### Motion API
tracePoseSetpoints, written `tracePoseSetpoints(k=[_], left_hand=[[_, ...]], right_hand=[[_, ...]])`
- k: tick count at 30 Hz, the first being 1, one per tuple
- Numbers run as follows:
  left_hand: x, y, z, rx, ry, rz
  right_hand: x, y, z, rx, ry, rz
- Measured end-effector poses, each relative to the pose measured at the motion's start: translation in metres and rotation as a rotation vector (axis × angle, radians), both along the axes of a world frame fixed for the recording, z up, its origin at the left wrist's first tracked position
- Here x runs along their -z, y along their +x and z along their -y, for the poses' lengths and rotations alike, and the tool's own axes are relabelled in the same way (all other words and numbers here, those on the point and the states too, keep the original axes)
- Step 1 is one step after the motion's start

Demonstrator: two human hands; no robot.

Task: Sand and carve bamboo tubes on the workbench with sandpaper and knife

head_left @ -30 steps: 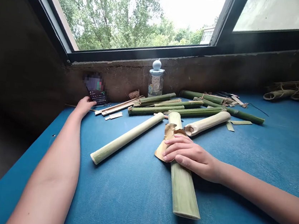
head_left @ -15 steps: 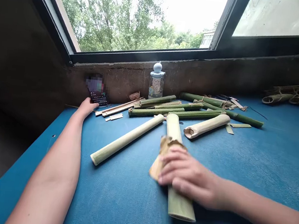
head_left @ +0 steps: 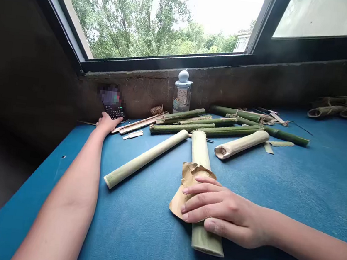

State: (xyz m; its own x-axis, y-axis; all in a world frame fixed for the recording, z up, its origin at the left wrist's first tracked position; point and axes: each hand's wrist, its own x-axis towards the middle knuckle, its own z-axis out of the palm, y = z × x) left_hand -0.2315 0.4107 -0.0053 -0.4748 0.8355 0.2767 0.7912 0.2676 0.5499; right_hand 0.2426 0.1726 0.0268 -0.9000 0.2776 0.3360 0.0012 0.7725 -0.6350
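My right hand (head_left: 223, 211) lies over a sheet of tan sandpaper (head_left: 198, 172), pressing it round a peeled bamboo piece (head_left: 201, 150). The fingers curve over the sheet and the thumb rests along the bamboo's near part. The sandpaper's torn upper edge and left corner stick out from under the fingers. Far to the left, my left hand (head_left: 108, 121) reaches to a phone (head_left: 113, 104) leaning against the wall. Its thumb and fingers are apart at the phone's lower edge, by the on-screen keyboard. The upper part of the phone's screen is blurred out.
A second peeled bamboo tube (head_left: 147, 158) lies to the left, and a thicker one (head_left: 242, 144) to the right. Green bamboo pieces (head_left: 230, 130) and thin strips (head_left: 141, 124) lie behind. A lidded jar (head_left: 182, 95) stands by the wall. More bamboo tubes (head_left: 329, 111) lie far right on the blue table (head_left: 305, 186).
My left hand has shifted slightly right along the phone's lower edge, its thumb and fingers spreading. My right hand and the sandpaper have slid a little toward me along the bamboo.
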Motion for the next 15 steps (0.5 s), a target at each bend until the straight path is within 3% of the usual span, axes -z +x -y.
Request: tracePoseSetpoints(k=[3,8,15], left_hand=[[-0.003,-0.005,0.004,-0.008,0.01,0.052],[-0.007,-0.019,0.009,0.07,0.069,0.123],[-0.006,-0.027,0.007,0.067,0.129,0.159]], right_hand=[[0.002,0.004,-0.012,0.011,0.027,-0.005],[0.015,0.013,-0.035,0.245,0.067,-0.033],[0.015,0.01,-0.03,0.188,0.08,-0.012]])
